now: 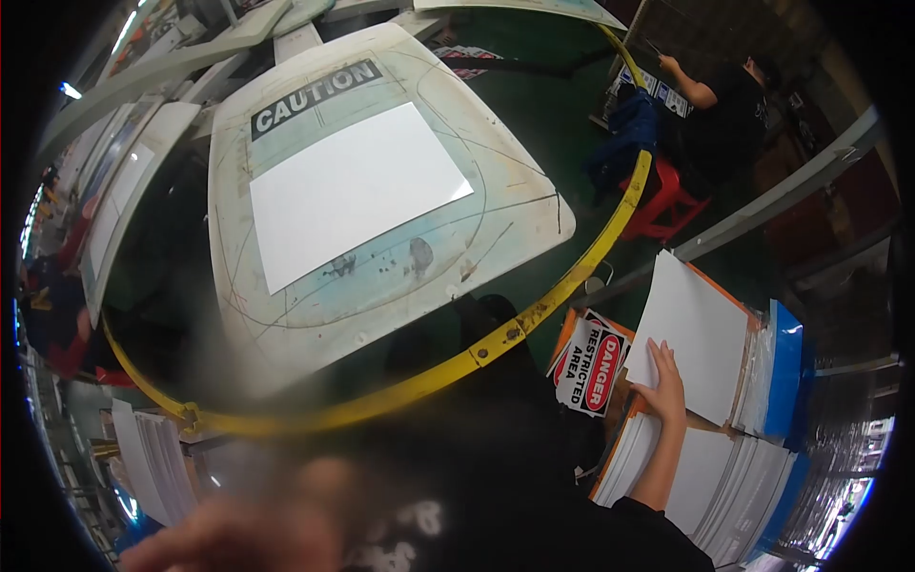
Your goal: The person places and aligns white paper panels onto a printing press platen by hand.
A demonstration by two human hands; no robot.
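Observation:
My right hand [664,383] grips the lower left corner of a blank white sheet [701,338], fingers on top. The sheet is tilted up over stacks of white sheets [724,481] at my right. My left hand [238,534] is a blur close to the camera at the bottom left; I cannot tell what it holds. Ahead lies a worn flat board [496,172] marked "CAUTION", and on it rests another blank white sheet [353,191].
A yellow curved rail [534,315] runs between me and the board. A "DANGER RESTRICTED AREA" sign [593,362] lies beside the stacks. More boards [124,191] stand to the left. A person [724,105] sits by a red stool [667,195] at the far right. White sheets [152,458] are stacked at the lower left.

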